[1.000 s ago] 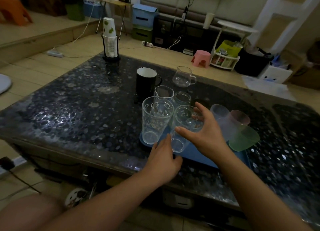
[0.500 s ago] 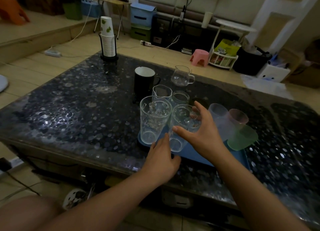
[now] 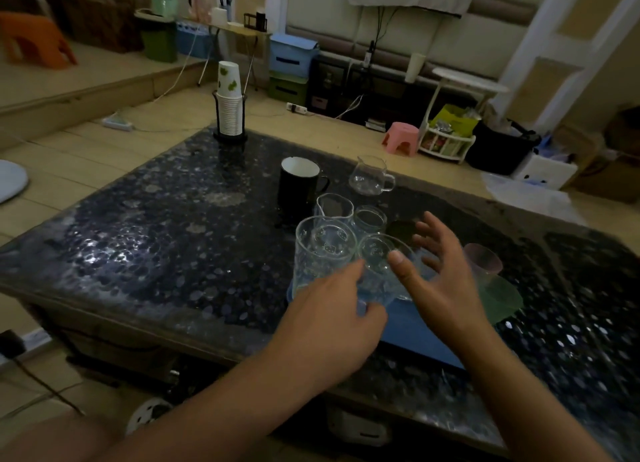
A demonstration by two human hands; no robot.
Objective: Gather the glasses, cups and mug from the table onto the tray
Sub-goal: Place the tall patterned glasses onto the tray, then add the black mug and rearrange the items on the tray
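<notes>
Head cam: the left hand (image 3: 332, 317) is gripping the base of a clear printed tumbler (image 3: 379, 271) sitting on the flat blue plastic tray (image 3: 415, 330), while the right hand (image 3: 440, 274) is hovering with fingers spread, holding nothing. I'd say arranging is wrapping up. Black ceramic mug (image 3: 299, 187) and small glass pitcher (image 3: 370, 175), at 12 o'clock, are waiting off-tray, so next is a reach forward. The tray's far edge is hidden behind the glasses.

left hand (image 3: 332, 317): bare, no ring or watch | right hand (image 3: 438, 276): bare | forearms: no sleeves, uncovered up to frame edge | knee: bare, lower left corner
</notes>
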